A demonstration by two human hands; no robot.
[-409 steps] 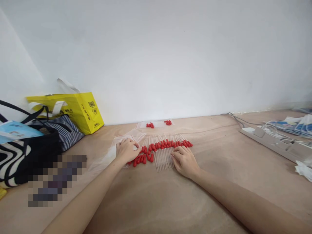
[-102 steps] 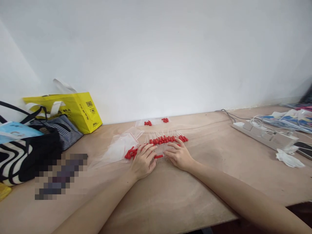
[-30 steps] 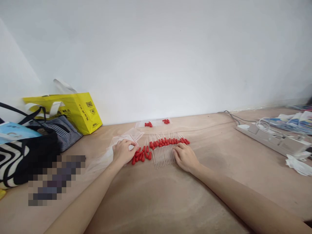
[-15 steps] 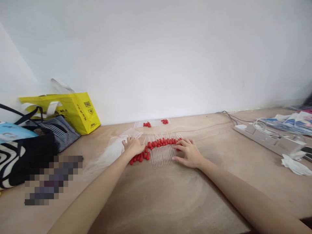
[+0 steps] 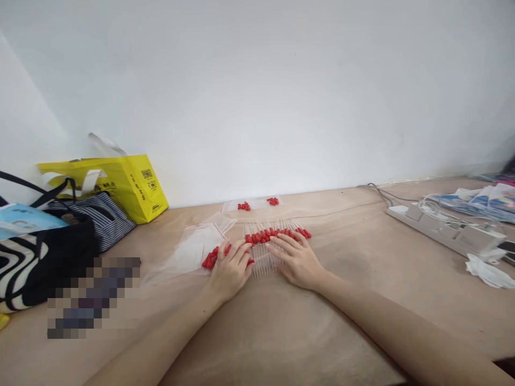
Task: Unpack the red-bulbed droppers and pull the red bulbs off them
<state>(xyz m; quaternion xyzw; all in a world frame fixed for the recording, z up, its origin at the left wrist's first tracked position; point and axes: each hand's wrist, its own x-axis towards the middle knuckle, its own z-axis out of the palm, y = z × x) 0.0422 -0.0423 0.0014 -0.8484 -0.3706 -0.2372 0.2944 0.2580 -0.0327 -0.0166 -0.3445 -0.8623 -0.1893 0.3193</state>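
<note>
Slim clear tubes lie side by side on the wooden table, with a row of red rubber bulbs (image 5: 263, 235) across them, like glass droppers. Part of the lower tubes (image 5: 261, 262) shows between my hands. My left hand (image 5: 231, 271) rests over the left end, its fingers lying on a loose cluster of red bulbs (image 5: 211, 258); its fingers are apart and grip nothing I can see. Spread over the row's right part, my right hand (image 5: 298, 260) touches the bulbs with its fingertips and covers some tubes.
Clear zip bags (image 5: 197, 241) lie left of the row. Behind it, another flat bag (image 5: 257, 205) bears two small clumps of red bulbs. A yellow bag (image 5: 140, 187) and a black bag (image 5: 76, 236) stand at left. A power strip (image 5: 438, 230) and crumpled tissue (image 5: 488, 272) are at right.
My left hand has come nearer to me and to the right, onto the loose bulbs. My right hand has shifted left along the row, uncovering the bulbs at its right end.
</note>
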